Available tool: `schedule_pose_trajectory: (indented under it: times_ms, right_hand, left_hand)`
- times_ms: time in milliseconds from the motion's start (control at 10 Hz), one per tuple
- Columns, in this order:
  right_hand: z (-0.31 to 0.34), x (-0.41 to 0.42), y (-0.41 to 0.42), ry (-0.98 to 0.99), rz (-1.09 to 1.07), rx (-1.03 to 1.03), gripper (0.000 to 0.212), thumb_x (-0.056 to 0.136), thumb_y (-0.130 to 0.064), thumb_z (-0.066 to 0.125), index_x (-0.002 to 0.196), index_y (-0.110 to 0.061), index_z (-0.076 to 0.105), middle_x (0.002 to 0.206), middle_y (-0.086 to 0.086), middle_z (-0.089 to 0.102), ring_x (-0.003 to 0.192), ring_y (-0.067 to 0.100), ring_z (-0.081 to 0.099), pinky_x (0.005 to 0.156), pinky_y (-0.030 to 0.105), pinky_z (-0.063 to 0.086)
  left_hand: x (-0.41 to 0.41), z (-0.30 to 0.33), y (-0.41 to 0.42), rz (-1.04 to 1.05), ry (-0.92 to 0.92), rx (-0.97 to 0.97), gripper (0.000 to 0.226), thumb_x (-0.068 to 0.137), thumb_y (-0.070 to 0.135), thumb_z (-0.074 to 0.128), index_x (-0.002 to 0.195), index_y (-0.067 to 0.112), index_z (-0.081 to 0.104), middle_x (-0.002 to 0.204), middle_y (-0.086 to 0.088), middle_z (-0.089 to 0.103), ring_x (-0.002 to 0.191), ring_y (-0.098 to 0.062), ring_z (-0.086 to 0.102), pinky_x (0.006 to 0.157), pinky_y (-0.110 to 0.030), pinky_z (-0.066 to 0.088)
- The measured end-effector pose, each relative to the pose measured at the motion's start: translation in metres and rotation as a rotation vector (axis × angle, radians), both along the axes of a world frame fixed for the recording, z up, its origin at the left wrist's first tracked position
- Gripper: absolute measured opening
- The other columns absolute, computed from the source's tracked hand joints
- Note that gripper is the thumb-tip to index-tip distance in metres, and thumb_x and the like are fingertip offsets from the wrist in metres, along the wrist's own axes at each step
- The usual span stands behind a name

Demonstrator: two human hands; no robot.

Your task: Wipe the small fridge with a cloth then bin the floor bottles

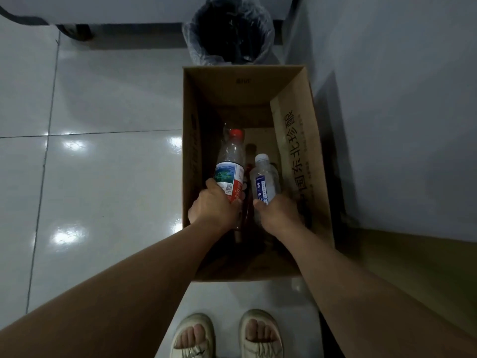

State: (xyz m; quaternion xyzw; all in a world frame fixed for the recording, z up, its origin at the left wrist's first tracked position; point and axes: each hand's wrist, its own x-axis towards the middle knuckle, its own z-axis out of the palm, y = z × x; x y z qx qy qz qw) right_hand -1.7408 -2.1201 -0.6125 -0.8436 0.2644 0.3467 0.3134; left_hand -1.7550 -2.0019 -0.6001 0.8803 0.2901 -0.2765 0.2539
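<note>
My left hand (215,206) grips a clear plastic bottle with a red cap (230,164) and a red, white and blue label. A smaller clear bottle with a white cap (265,177) and a blue label is held in my right hand (277,211). Both bottles are over the open cardboard box (192,151) on the floor, caps pointing away from me. Beyond the box stands a bin lined with a black bag (228,32). Another bottle lies dim in the bottom of the box, partly hidden by my hands.
Glossy white floor tiles (103,177) spread to the left. A pale wall or cabinet side (400,112) rises on the right, close to the box. My feet in light sandals (227,334) stand just before the box. A dark cable lies at the far left.
</note>
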Motion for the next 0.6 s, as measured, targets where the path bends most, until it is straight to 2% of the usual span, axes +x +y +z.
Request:
schedule_pose_trajectory:
  times_ms: [200,300,400,600]
  right_hand:
    - [-0.034,-0.002,0.002,-0.045,-0.052,0.002,0.060,0.089,-0.034,0.061,0.139,-0.013,0.033,0.134,0.013,0.044,0.117,0.031,0.052,0.081,0.033,0.045]
    - [-0.041,-0.005,0.000,-0.070,-0.035,0.000,0.063,0.089,-0.033,0.061,0.141,-0.017,0.031,0.136,0.011,0.040,0.117,0.030,0.051,0.092,0.041,0.049]
    - [-0.037,-0.008,-0.004,-0.036,0.088,-0.026,0.070,0.087,-0.031,0.062,0.145,-0.018,0.025,0.144,0.010,0.033,0.127,0.030,0.043,0.101,0.045,0.045]
    - [0.017,-0.022,-0.013,-0.024,0.383,-0.075,0.074,0.084,-0.028,0.066,0.145,-0.024,0.024,0.147,0.006,0.025,0.133,0.029,0.032,0.107,0.044,0.037]
  left_hand:
    - [0.004,-0.026,-0.005,0.027,0.005,-0.023,0.068,0.084,0.044,0.061,0.134,0.011,0.029,0.124,-0.016,0.053,0.112,-0.035,0.056,0.090,-0.044,0.048]
    - [0.004,-0.029,-0.006,0.053,-0.005,-0.030,0.070,0.084,0.041,0.062,0.136,0.009,0.028,0.128,-0.018,0.050,0.117,-0.035,0.052,0.093,-0.045,0.044]
    - [0.001,-0.023,-0.008,0.033,0.013,-0.059,0.072,0.083,0.038,0.063,0.138,0.008,0.028,0.132,-0.018,0.046,0.121,-0.035,0.048,0.098,-0.045,0.041]
    - [-0.008,0.019,-0.001,-0.136,-0.019,-0.063,0.066,0.082,0.031,0.067,0.136,0.013,0.035,0.131,-0.014,0.048,0.118,-0.031,0.051,0.097,-0.043,0.045]
